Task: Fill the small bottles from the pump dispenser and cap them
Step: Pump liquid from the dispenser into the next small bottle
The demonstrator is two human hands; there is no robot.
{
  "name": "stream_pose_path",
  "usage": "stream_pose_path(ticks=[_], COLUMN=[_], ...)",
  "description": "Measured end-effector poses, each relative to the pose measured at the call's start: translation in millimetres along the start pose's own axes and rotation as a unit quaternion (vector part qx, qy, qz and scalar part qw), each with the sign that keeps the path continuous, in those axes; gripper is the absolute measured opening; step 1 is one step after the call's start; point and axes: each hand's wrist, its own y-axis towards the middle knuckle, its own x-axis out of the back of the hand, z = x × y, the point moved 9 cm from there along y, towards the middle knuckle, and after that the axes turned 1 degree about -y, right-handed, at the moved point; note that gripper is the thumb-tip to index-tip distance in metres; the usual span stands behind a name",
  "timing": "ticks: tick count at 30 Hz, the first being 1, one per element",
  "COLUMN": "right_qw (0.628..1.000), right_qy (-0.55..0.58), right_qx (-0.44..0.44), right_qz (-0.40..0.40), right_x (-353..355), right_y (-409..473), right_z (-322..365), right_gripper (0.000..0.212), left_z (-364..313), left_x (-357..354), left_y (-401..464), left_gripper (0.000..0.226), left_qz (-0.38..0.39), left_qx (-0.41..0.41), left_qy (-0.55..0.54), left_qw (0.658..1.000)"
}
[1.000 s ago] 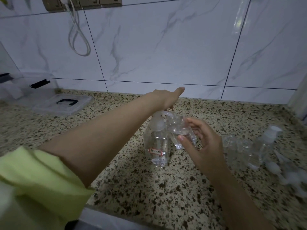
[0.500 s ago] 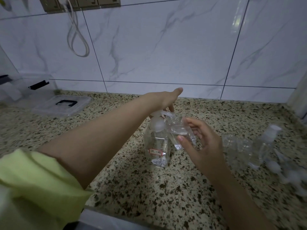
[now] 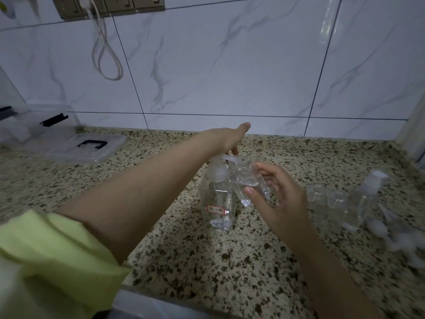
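A clear pump dispenser with a small red-edged label stands upright on the speckled counter. My left hand lies over its white pump head, fingers stretched out and pressing down. My right hand grips a small clear bottle, tilted, with its mouth held up against the pump's spout. To the right stand two uncapped small clear bottles and one with a white spray cap. Loose white caps lie blurred beside them.
A clear storage box with black latches sits at the back left, its lid flat on the counter next to it. A white cord hangs from wall sockets on the tiled wall. The counter's front edge runs near my body.
My left hand has sunk slightly onto the pump head. My right hand and the small bottle have stayed at the spout.
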Motion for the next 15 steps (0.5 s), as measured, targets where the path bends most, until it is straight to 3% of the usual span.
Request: stream_pose_path(ticks=[15], right_qw=[1.000], right_qy=[0.007], right_qx=[-0.004], right_qz=[-0.004], right_x=[1.8], right_y=[1.2], right_z=[1.0], right_gripper=[0.046], left_z=[-4.3], left_x=[-1.7], left_y=[0.6], left_gripper=[0.090], left_qz=[0.023], left_qx=[-0.008], left_qy=[0.010], left_qw=[1.000])
